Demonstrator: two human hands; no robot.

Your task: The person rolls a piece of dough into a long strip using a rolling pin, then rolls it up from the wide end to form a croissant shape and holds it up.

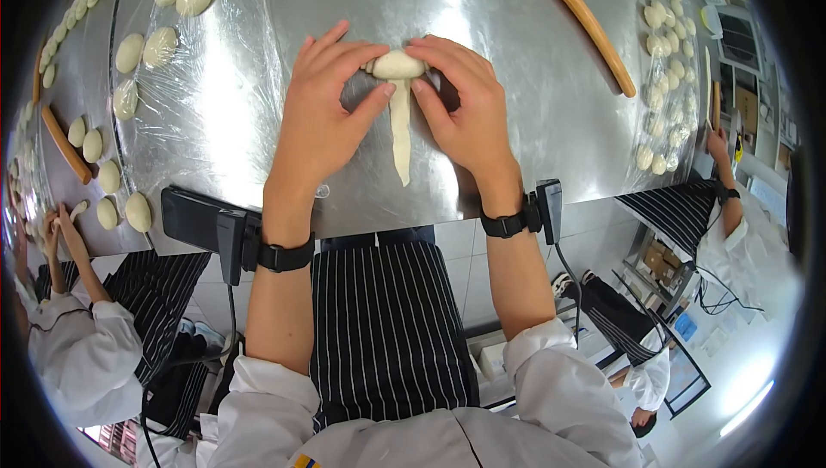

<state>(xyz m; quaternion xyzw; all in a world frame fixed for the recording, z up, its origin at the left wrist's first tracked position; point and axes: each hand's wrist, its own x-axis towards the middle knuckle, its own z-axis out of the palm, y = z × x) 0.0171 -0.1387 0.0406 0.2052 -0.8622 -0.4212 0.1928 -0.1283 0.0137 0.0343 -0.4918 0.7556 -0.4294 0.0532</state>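
A strip of dough (400, 128) lies on the steel table, its far end rolled into a thick coil (398, 64). The narrow tail of the strip runs toward me and tapers to a point. My left hand (331, 94) grips the left end of the coil, with thumb below and index finger above, the other fingers raised. My right hand (462, 94) holds the right end in the same way, thumb beneath and fingers curled over it. Both wrists wear black straps.
A rolling pin (581, 21) lies at the far right. Dough balls (161, 46) sit under plastic film on the left, and more dough balls (661, 89) line the right. A phone (198, 214) rests by the near edge. Co-workers stand on both sides.
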